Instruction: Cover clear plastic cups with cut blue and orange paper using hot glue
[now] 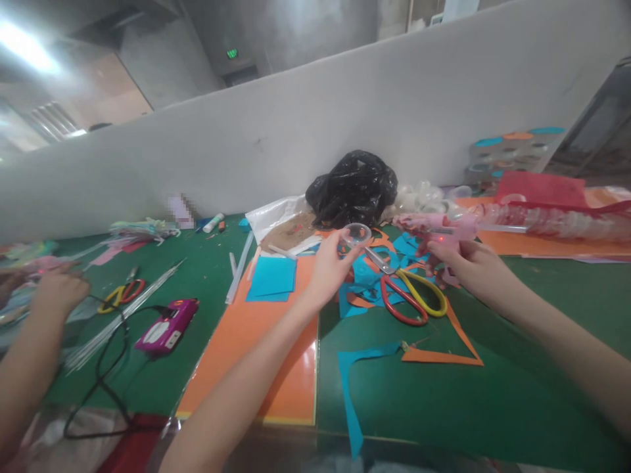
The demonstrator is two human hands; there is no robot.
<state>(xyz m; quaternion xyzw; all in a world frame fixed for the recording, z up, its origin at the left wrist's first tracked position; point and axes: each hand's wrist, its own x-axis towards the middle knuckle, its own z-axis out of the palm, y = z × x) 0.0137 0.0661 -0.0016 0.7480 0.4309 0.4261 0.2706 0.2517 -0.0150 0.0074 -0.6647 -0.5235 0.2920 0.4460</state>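
At far left, a co-worker's hand rests over paper scraps, near a magenta hot glue gun with a black cord, lying on the green surface. The person's left hand, arm stretched forward, pinches a small round clear plastic cup in its fingers, raised above an orange card sheet and a square of blue paper. Just right of it, steel scissors with red and yellow handles lie on blue scraps. The right hand, wrist angled inward, grips a pink hot glue gun, fingers closed around it.
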